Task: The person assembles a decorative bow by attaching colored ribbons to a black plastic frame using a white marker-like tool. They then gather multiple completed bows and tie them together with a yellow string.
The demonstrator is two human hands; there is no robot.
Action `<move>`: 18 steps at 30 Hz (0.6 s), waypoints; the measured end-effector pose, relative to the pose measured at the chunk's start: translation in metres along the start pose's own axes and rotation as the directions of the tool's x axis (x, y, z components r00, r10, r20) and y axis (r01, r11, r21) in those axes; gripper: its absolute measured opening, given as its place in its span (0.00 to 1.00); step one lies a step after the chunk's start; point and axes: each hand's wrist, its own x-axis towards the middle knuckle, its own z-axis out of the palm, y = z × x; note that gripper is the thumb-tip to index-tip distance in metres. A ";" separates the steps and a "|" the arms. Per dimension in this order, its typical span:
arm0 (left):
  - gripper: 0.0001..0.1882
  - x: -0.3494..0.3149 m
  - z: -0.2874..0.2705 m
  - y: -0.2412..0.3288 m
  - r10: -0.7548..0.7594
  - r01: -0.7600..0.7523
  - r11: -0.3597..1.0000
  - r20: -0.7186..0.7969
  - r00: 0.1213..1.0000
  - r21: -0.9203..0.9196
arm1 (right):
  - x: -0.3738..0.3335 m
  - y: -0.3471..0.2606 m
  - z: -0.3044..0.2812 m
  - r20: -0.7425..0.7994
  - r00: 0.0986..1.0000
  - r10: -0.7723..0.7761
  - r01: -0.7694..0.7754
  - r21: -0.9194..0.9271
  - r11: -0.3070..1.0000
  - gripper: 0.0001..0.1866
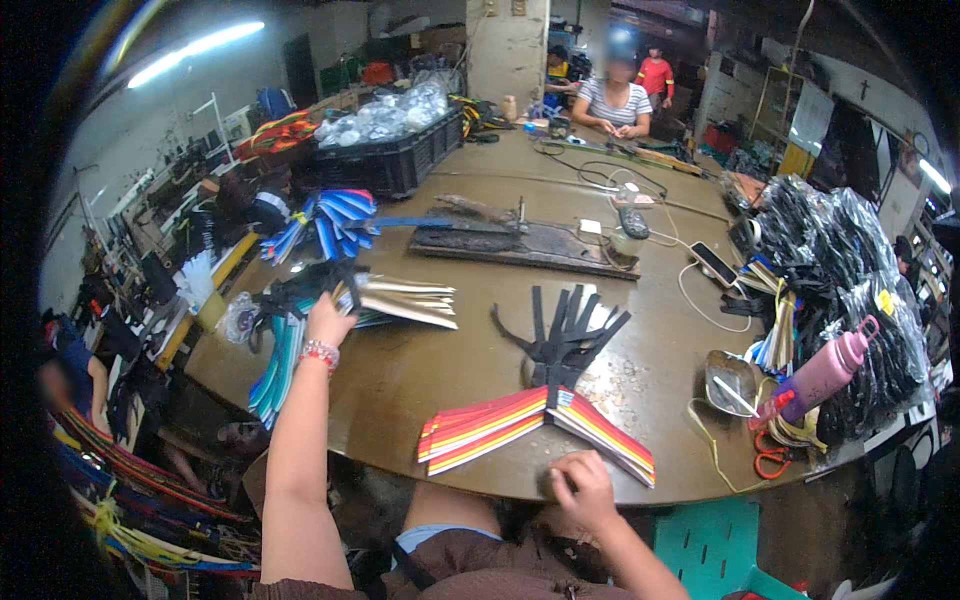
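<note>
My left hand (328, 322) reaches to the left side of the table. Its fingers are closed round the dark middle of a bundle of strips (405, 300), cream on one side. Teal strips (275, 365) hang below that hand over the table edge. Before me lies a bundle of red, yellow and white striped strips (490, 428), bent at a black band with black strap ends (565, 340) fanned out beyond it. My right hand (585, 487) hovers at the table's near edge beside this bundle, fingers curled, with nothing visible in them.
A blue strip bundle (335, 225) lies far left, near a black crate (390, 155) of clear plastic. A dark board (525, 245) crosses the middle. On the right are a phone (712, 263), a pink bottle (830, 370), orange scissors (770, 458) and plastic-wrapped goods. A person sits opposite.
</note>
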 end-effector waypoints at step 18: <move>0.27 -0.202 -0.100 0.153 0.491 -0.305 0.830 0.351 0.797 -0.467 | 0.123 -0.104 -0.035 0.564 0.825 0.042 -0.011 -0.058 0.998 0.28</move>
